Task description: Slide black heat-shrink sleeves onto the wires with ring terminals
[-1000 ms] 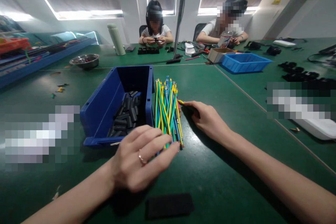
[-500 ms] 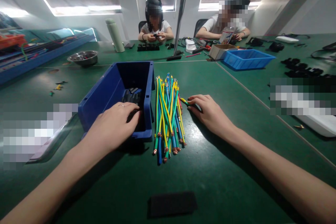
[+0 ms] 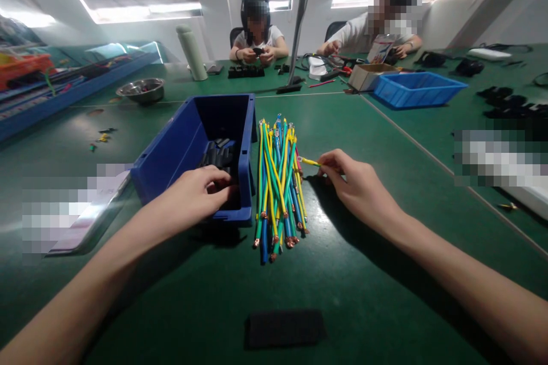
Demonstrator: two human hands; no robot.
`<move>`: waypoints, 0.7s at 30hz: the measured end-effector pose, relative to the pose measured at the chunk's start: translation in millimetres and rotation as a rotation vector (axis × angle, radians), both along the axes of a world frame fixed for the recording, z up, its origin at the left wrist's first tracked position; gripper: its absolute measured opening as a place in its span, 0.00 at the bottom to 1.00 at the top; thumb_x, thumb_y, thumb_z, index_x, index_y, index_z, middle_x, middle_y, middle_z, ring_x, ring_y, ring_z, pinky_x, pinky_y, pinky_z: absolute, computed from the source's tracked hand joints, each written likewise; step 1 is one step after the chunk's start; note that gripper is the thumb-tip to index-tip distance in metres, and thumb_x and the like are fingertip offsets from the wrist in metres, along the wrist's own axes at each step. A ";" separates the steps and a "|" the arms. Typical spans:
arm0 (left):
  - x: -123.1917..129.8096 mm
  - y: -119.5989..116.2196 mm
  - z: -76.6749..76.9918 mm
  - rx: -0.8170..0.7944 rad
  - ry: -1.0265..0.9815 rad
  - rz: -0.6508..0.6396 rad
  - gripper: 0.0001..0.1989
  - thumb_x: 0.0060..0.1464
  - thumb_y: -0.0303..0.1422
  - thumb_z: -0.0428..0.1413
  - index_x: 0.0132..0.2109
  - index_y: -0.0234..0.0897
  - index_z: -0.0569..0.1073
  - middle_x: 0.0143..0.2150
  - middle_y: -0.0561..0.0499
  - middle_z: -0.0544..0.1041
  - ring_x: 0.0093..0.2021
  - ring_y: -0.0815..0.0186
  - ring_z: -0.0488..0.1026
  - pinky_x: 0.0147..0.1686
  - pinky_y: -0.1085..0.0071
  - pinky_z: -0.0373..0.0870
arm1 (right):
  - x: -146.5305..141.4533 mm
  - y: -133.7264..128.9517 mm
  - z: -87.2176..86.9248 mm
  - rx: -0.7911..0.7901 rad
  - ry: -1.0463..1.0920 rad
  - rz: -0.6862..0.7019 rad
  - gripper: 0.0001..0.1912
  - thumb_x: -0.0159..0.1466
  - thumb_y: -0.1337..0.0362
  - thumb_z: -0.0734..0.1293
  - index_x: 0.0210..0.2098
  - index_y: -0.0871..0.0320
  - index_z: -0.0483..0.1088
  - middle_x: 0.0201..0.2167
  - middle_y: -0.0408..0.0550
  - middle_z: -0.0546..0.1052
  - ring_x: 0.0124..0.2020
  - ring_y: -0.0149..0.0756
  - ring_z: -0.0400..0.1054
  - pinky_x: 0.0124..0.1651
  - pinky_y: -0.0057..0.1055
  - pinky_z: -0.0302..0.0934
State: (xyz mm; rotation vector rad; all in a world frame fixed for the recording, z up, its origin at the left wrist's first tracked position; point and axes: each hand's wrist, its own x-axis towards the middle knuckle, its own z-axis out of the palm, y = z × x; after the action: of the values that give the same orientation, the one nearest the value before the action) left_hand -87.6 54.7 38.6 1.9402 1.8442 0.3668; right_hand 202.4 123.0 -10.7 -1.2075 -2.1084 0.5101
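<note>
My right hand [image 3: 357,182] pinches a short yellow-green wire [image 3: 309,161], whose ring terminal end points left. My left hand [image 3: 201,191] reaches over the front of a dark blue bin [image 3: 160,151]. Its thumb and fingers are curled together beside several black tube pieces [image 3: 219,155]; what they hold, if anything, is hidden. Between my hands lies a bundle of cut wires [image 3: 278,182], green-yellow and blue, with terminals at the far ends and bare copper strands at the near ends. A flat black block [image 3: 286,328] lies near me.
A light blue tray [image 3: 415,94] and a cardboard box [image 3: 363,77] stand at the back right. Further back left are a metal bowl [image 3: 141,90] and a green bottle [image 3: 192,54]. Two people work across the table. A power strip [image 3: 514,174] lies on the right.
My right hand has lifted slightly with the wire, which now shows more of its length and its ring terminal. The fingers of my left hand have curled more inside the bin.
</note>
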 end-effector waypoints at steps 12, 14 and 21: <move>-5.2 0.3 1.7 -0.143 -0.117 -0.043 0.14 0.52 0.43 0.50 0.30 0.36 0.71 0.26 0.54 0.67 0.25 0.68 0.63 0.24 0.73 0.59 | -9.1 -16.3 3.2 -0.043 -0.005 0.295 0.04 0.70 0.66 0.57 0.42 0.56 0.62 0.32 0.45 0.73 0.30 0.33 0.65 0.34 0.30 0.58; -4.9 -0.8 3.4 -0.177 -0.145 -0.069 0.14 0.53 0.43 0.50 0.30 0.37 0.70 0.26 0.54 0.68 0.25 0.68 0.63 0.24 0.74 0.59 | -9.6 -16.9 3.5 -0.018 -0.007 0.300 0.04 0.70 0.65 0.57 0.41 0.55 0.62 0.32 0.45 0.73 0.30 0.32 0.65 0.33 0.30 0.57; -3.0 -1.2 7.9 -0.282 -0.240 -0.122 0.16 0.51 0.44 0.53 0.24 0.36 0.69 0.26 0.53 0.67 0.27 0.68 0.63 0.27 0.73 0.61 | -12.2 -18.9 3.0 -0.022 0.004 0.319 0.05 0.70 0.61 0.60 0.42 0.56 0.64 0.35 0.47 0.76 0.32 0.33 0.69 0.33 0.29 0.59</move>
State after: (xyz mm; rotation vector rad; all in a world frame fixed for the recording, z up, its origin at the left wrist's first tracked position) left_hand -90.6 53.5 46.5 1.7246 1.5275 0.2708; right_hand 190.2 104.1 -7.7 -0.8822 -2.3096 0.6772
